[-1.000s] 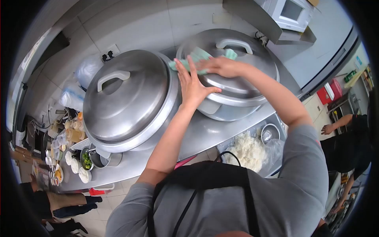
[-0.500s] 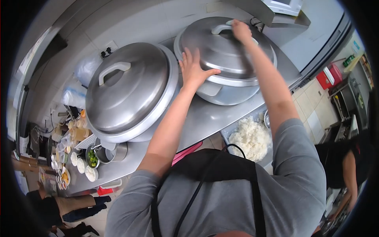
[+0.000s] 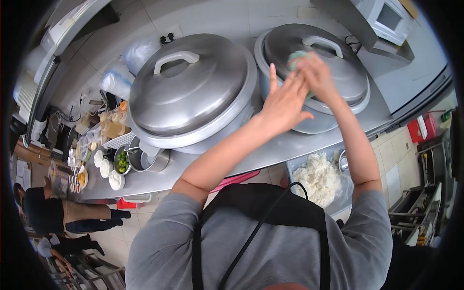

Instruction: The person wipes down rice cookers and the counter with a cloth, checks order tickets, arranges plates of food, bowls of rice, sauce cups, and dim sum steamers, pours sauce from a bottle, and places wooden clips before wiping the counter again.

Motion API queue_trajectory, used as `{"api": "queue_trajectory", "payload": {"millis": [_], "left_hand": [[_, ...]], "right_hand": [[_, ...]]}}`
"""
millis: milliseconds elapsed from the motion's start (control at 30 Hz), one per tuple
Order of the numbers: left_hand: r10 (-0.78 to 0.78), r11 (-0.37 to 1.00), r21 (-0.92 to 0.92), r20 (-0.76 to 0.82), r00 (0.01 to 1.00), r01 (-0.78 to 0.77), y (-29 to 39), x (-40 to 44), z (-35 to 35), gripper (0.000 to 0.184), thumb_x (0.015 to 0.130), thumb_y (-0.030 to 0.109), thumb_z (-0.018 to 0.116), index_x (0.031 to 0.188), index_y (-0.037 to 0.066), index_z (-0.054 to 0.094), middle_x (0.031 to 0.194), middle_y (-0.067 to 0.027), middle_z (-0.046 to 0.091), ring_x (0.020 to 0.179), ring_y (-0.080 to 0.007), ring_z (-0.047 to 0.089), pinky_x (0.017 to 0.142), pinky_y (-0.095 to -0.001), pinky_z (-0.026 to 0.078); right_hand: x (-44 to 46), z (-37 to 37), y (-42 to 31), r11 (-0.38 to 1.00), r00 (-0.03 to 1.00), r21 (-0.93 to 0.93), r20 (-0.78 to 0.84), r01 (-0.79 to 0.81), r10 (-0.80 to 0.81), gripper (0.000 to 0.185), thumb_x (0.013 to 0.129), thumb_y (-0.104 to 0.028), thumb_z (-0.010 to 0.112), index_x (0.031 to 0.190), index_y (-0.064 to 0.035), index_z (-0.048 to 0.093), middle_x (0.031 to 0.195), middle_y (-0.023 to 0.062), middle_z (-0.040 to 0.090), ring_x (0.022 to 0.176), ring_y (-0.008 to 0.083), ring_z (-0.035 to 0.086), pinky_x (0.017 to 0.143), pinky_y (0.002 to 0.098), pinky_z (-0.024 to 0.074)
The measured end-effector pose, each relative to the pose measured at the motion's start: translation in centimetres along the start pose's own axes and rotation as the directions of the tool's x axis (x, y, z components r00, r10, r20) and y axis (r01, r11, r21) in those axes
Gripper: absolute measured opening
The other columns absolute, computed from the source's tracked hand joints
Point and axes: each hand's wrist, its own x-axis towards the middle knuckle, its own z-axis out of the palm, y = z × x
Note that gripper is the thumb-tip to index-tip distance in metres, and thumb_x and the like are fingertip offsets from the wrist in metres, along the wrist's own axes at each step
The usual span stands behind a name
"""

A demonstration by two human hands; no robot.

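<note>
Two large metal pots with domed lids stand side by side on a steel counter. The left lid (image 3: 193,92) and the right lid (image 3: 314,43) each carry a pale handle. My left hand (image 3: 285,104) has its fingers spread over the near left rim of the right pot (image 3: 316,126). Beside its fingertips, my right hand (image 3: 316,75), blurred by motion, is closed on a green cloth (image 3: 298,57) above the right lid. Both hands appear close together, and whether they touch is unclear.
A tray of white rice (image 3: 316,181) with a metal bowl (image 3: 343,161) lies below the counter edge. Bowls of green limes (image 3: 123,162) and sauce bottles (image 3: 113,125) stand at the left. A microwave (image 3: 386,19) is at upper right. Another person (image 3: 43,208) is at far left.
My right hand has come back from the right lid's handle toward its near left side, with the cloth. The view has shifted, and my left hand now lies beside my right hand.
</note>
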Motion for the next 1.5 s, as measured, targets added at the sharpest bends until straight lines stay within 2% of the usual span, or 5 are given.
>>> {"api": "queue_trajectory", "payload": {"millis": [533,800,1100,1300,1500], "left_hand": [[-0.483,0.852,0.143,-0.159,0.861,0.504,-27.7,-7.8,-11.1,0.028,0.072,0.025,0.062,0.095,0.008,0.063,0.085,-0.0191,0.060,0.083,-0.0338,0.056,0.077,-0.0392,0.044],[-0.515,0.843,0.105,-0.121,0.848,0.527,-26.7,-7.6,-11.6,0.029,0.073,0.025,0.063,0.096,0.008,0.062,0.088,-0.0168,0.061,0.084,-0.0325,0.057,0.075,-0.0364,0.044],[-0.426,0.878,0.195,-0.093,0.900,0.437,-27.2,-7.4,-11.8,0.029,0.073,0.030,0.062,0.094,0.011,0.064,0.084,-0.0149,0.061,0.082,-0.0308,0.058,0.074,-0.0368,0.045],[-0.458,0.869,0.193,-0.033,0.888,0.455,-27.3,-7.0,-12.2,0.030,0.073,0.031,0.062,0.095,0.010,0.063,0.088,-0.0145,0.061,0.083,-0.0307,0.058,0.074,-0.0356,0.045],[-0.425,0.877,0.242,-0.016,0.905,0.416,-27.6,-7.1,-12.2,0.031,0.075,0.030,0.061,0.096,0.008,0.062,0.086,-0.0155,0.061,0.081,-0.0316,0.058,0.073,-0.0365,0.045]], "right_hand": [[6.9,15.7,-10.1,0.895,0.880,0.062,0.166,0.441,-0.445,0.029,0.076,-0.009,0.047,0.102,-0.0046,0.057,0.104,0.0137,0.056,0.103,0.0317,0.049,0.089,0.0370,0.0372],[11.2,15.7,2.7,0.776,0.773,-0.100,0.074,-0.623,0.630,0.020,0.081,-0.012,0.047,0.096,-0.0034,0.057,0.083,0.0207,0.058,0.080,0.0399,0.052,0.071,0.0416,0.0423],[-5.1,14.7,-11.8,0.984,0.985,-0.053,-0.055,-0.169,0.166,0.043,0.070,0.002,0.048,0.113,-0.0054,0.049,0.119,0.0196,0.045,0.094,0.0331,0.053,0.075,0.0380,0.0458],[-19.3,13.4,-7.5,0.047,0.078,0.821,-0.003,-0.568,0.997,0.033,0.086,-0.030,0.045,0.107,-0.0042,0.048,0.102,0.0080,0.052,0.085,0.0180,0.051,0.076,0.0294,0.0417],[-21.8,2.3,-1.0,0.520,0.031,0.845,-0.520,-0.122,0.853,0.039,0.090,-0.024,0.040,0.121,-0.0015,0.038,0.115,0.0094,0.047,0.102,0.0163,0.046,0.088,0.0297,0.0359]]}}
